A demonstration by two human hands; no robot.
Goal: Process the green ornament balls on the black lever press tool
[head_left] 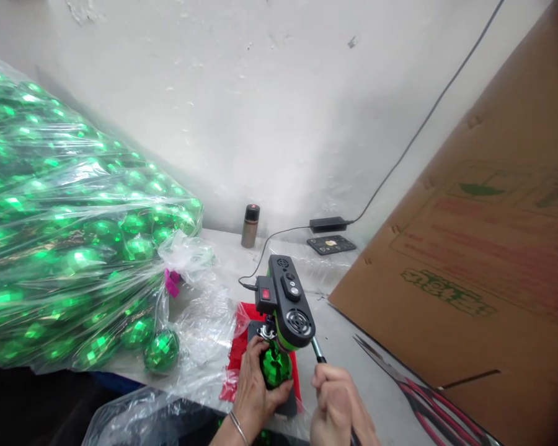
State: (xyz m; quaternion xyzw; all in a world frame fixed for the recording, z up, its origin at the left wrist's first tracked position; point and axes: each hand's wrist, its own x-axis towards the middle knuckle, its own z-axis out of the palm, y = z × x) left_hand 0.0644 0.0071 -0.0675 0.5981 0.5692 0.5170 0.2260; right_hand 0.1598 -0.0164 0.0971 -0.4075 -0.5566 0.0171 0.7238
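Note:
A shiny green faceted bauble [276, 367] sits in my left hand [253, 381], thumb and fingers wrapped round its sides. It lies under the head of a black and green machine [291, 303] with round vents and a red switch. My right hand [337, 402] is closed round the dark handle of a metal lever [317, 350] at the machine's right side. Beneath the machine is a dark base on a red sheet or tray [238, 350]. The bauble's top is partly hidden by the machine head.
Clear plastic bags of green baubles [74, 235] fill the left. A loose-looking bauble [162, 351] lies near them. Behind stand a small bottle [250, 226], a power adapter [330, 223] and a phone [331, 244]. At right are red-handled scissors [418, 396] and a large cardboard box [483, 248].

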